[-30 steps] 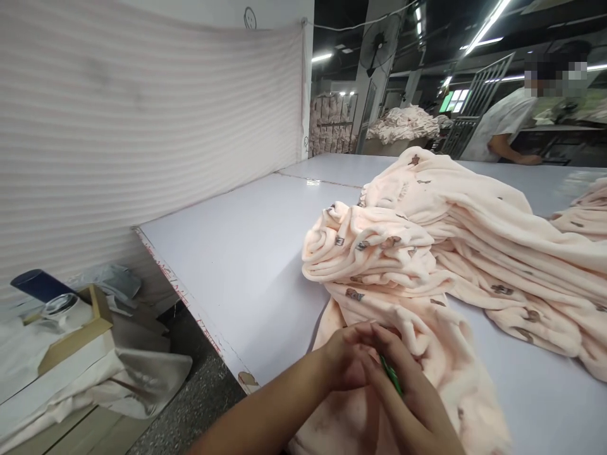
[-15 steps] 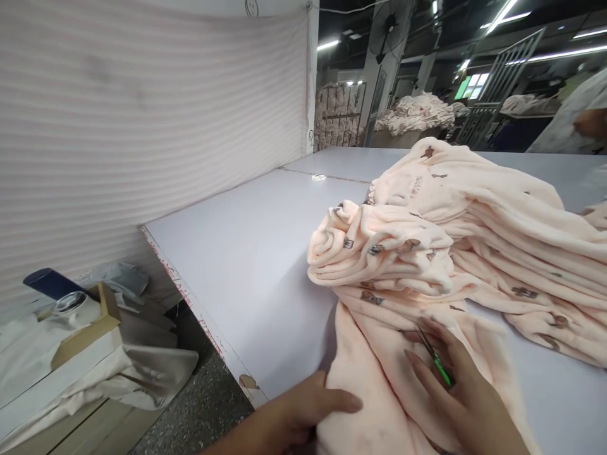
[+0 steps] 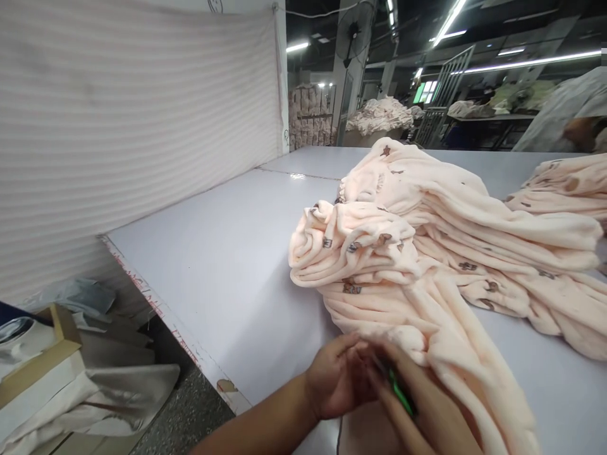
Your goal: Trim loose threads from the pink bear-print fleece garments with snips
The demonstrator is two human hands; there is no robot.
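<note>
Head view: one large heap of peach fleece garments [image 3: 427, 253] lies on the white table [image 3: 227, 265], a second smaller pile [image 3: 564, 186] beyond the heap at the far right; two hands meet at the heap's near edge; the left hand [image 3: 334, 379] curls its fingers onto a fold of the fleece — pinching it, as far as can be seen; the right hand [image 3: 427, 414] is closed around one small green-handled tool [image 3: 399, 395], tip toward the left hand, touching the same fold; both forearms come in low, close together; a person's light sleeve [image 3: 554, 114] shows behind the heap.
</note>
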